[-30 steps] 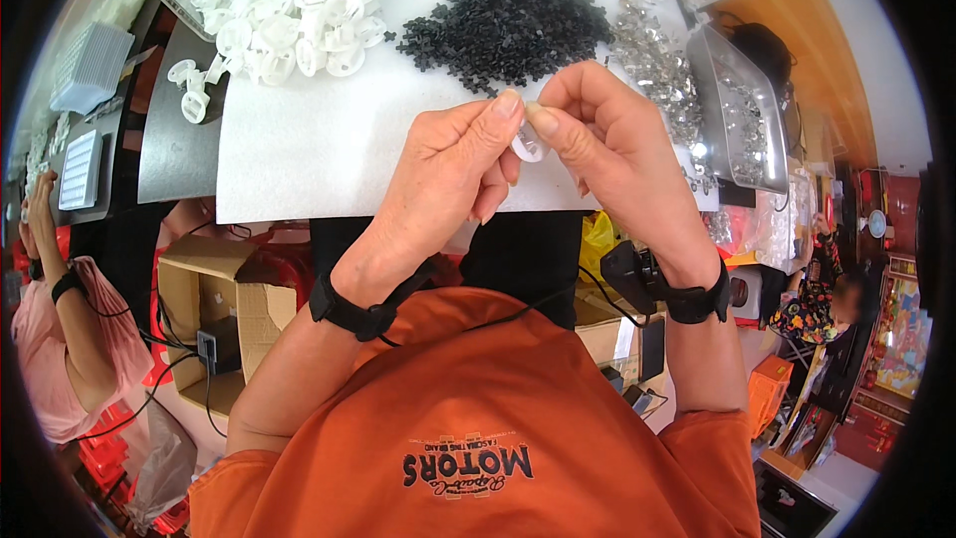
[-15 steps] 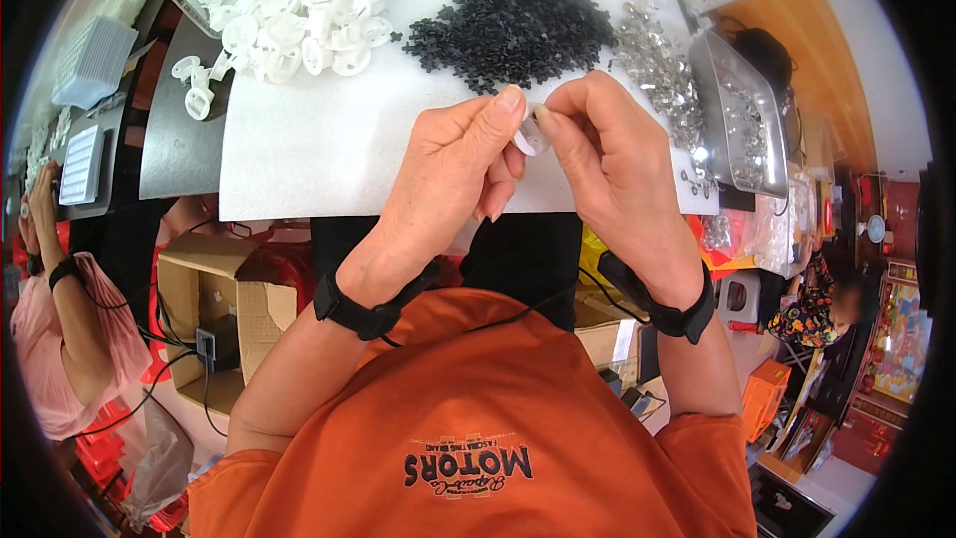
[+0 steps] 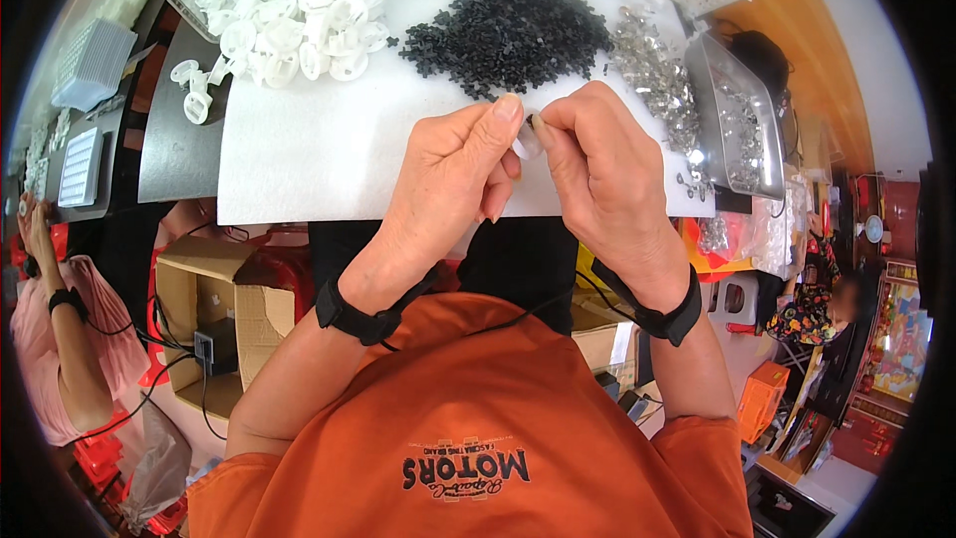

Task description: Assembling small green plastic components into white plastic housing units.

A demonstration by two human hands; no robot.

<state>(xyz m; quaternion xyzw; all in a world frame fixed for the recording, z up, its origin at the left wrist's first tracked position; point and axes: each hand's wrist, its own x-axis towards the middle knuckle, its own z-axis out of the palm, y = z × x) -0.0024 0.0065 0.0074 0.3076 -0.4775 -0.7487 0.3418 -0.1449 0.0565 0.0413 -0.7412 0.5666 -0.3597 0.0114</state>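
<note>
Nearest the camera is an orange shirt (image 3: 478, 418), with both forearms rising from it and a black wrist strap (image 3: 360, 317) on each. Above them the left hand (image 3: 448, 179) and the right hand (image 3: 607, 174) meet over the near edge of a white sheet (image 3: 329, 154) that covers the table. Both are closed in a pinch: the left thumb and forefinger and the right fingertips (image 3: 543, 130) press together on one small white plastic piece (image 3: 526, 144) (mostly hidden, so its shape is hard to tell), held just above the sheet between the two hands.

Just beyond the hands lies a heap of small black parts (image 3: 508, 25). To its left is a larger pile of white plastic rings (image 3: 299, 0), a few strays lying off the sheet's left edge. To the right, shiny metal bits (image 3: 652, 75) are scattered beside a metal tray (image 3: 742, 120). At the far left edge, a person in pink (image 3: 60, 339) sits below table level.
</note>
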